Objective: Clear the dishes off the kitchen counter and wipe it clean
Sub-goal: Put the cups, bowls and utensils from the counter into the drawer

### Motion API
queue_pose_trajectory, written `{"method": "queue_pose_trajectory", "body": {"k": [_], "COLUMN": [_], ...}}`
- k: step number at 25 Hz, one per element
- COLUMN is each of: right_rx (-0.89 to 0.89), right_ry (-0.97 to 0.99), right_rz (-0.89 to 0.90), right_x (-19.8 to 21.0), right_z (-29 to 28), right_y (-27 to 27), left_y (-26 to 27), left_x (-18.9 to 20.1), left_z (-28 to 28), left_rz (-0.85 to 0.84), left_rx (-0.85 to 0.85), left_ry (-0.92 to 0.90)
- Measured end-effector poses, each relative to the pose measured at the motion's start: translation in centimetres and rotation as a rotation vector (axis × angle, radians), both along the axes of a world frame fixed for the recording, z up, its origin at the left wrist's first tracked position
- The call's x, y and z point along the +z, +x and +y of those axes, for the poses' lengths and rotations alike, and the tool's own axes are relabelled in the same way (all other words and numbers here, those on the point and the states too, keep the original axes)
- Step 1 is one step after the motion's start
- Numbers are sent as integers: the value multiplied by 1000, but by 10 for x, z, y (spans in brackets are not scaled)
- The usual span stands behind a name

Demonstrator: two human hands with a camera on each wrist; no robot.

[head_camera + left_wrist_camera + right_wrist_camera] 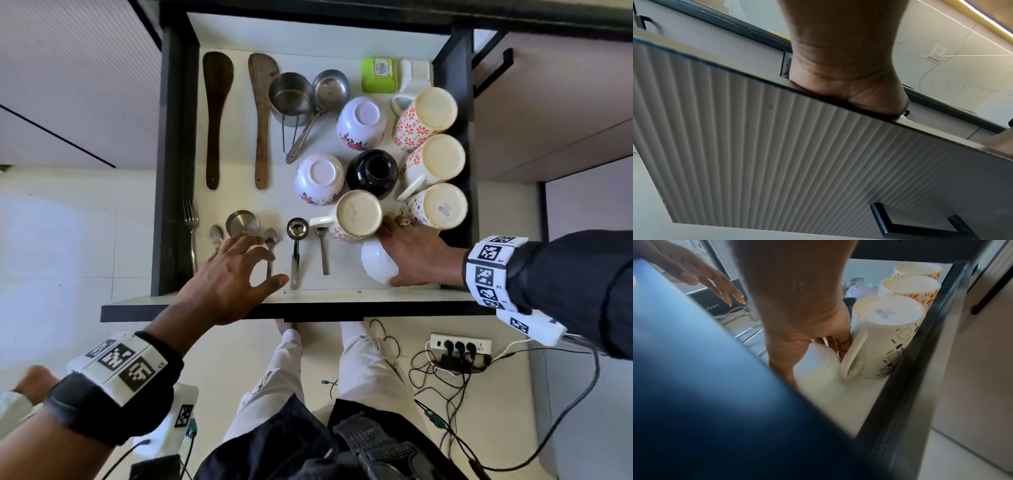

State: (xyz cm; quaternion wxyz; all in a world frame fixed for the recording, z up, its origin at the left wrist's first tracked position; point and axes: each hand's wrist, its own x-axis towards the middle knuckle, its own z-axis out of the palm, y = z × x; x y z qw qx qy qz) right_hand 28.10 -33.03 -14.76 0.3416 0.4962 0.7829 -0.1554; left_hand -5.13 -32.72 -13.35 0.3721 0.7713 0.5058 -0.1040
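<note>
A drawer (342,296) stands pulled open below me, full of dishes. My right hand (394,255) grips an upturned white bowl (375,263) at the drawer's front right, thumb on its near side and fingers on its far side against a floral mug (359,214). In the right wrist view the white bowl (818,368) sits beside a patterned mug (885,344), with my right hand (830,344) between them. My left hand (260,265) hovers with fingers spread over the spoons (270,240), holding nothing. Its heel (849,84) rests on the drawer front (777,146).
The drawer also holds two wooden spatulas (214,113), steel cups (291,94), a black bowl (371,173), floral bowls (320,178), several upturned mugs (435,161), a fork (191,226), a ladle (296,246) and a green box (379,74). A power strip (460,342) with cables lies on the floor.
</note>
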Motion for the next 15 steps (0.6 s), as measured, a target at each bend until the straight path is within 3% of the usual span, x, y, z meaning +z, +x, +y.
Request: {"method": "queue_pose_trajectory", "body": {"k": [6,9,15], "right_rx": [-112,-286,-725], "right_ry": [-89,-153,218], "right_rz": [12,26,447], "right_x": [9,30,67], "right_z": [3,8,-12], "right_y": [3,3,1], "left_y": [2,4,5], "left_x": [6,9,11], "left_z": [0,-1,-9], "left_rz": [12,-13,-63], "left_rx": [9,10,25], "left_ry": [31,87,295]}}
